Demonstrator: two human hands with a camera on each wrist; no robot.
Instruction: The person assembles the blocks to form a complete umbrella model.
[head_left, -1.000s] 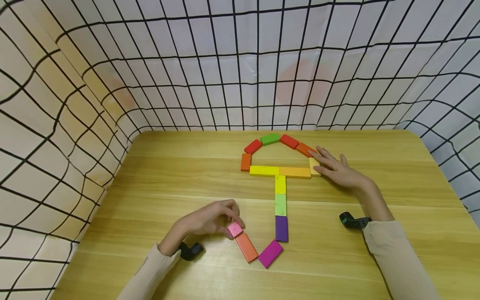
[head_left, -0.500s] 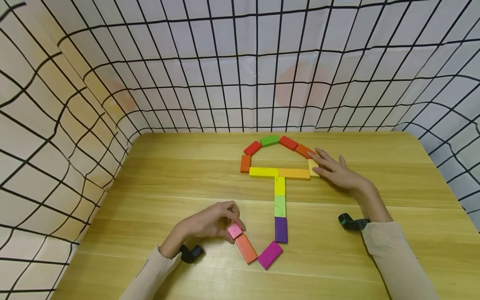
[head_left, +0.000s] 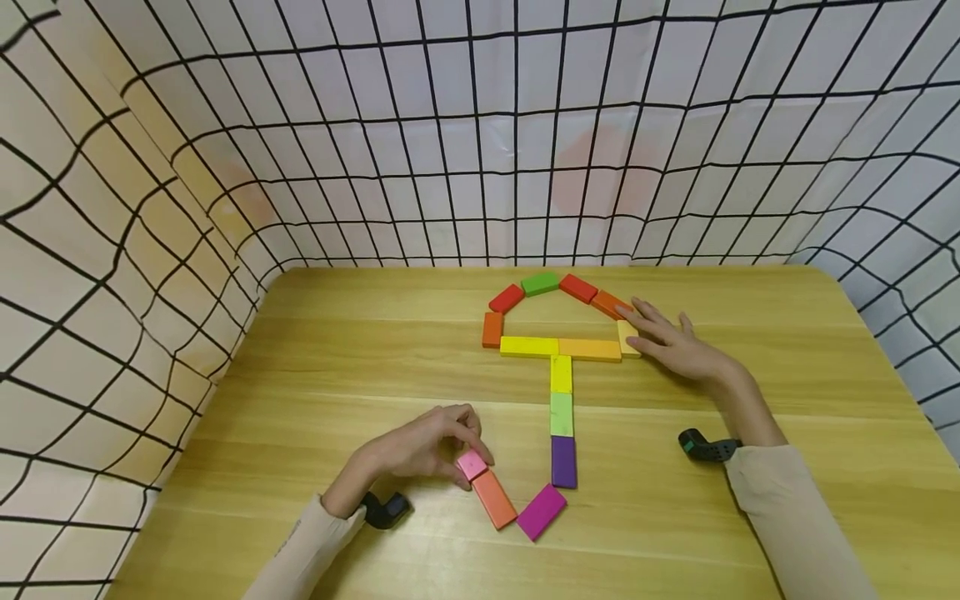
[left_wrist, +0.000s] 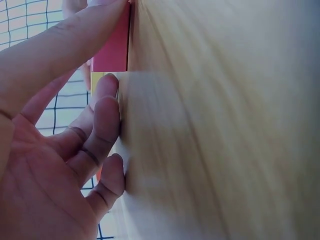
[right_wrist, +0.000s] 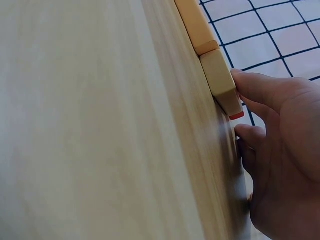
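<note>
My left hand point(head_left: 420, 444) pinches a small pink block point(head_left: 472, 464) between thumb and forefinger. The block sits at the upper end of a coral block point(head_left: 495, 500), which runs down to a magenta block point(head_left: 542, 512). In the left wrist view the other fingers point(left_wrist: 106, 120) curl loosely by the table surface. My right hand point(head_left: 682, 346) lies with fingers extended over a cream block point(head_left: 625, 328) and the end of an orange block point(head_left: 609, 303). In the right wrist view its thumb point(right_wrist: 255, 85) touches the cream block's top edge.
Purple point(head_left: 564, 462), light green point(head_left: 562, 414) and yellow point(head_left: 561, 374) blocks form a stem under a long yellow block point(head_left: 528, 346) and a light orange block point(head_left: 590, 350). Red point(head_left: 507, 297) and green point(head_left: 541, 284) blocks arc above. A gridded white cloth point(head_left: 442, 142) rises behind the wooden table point(head_left: 337, 358).
</note>
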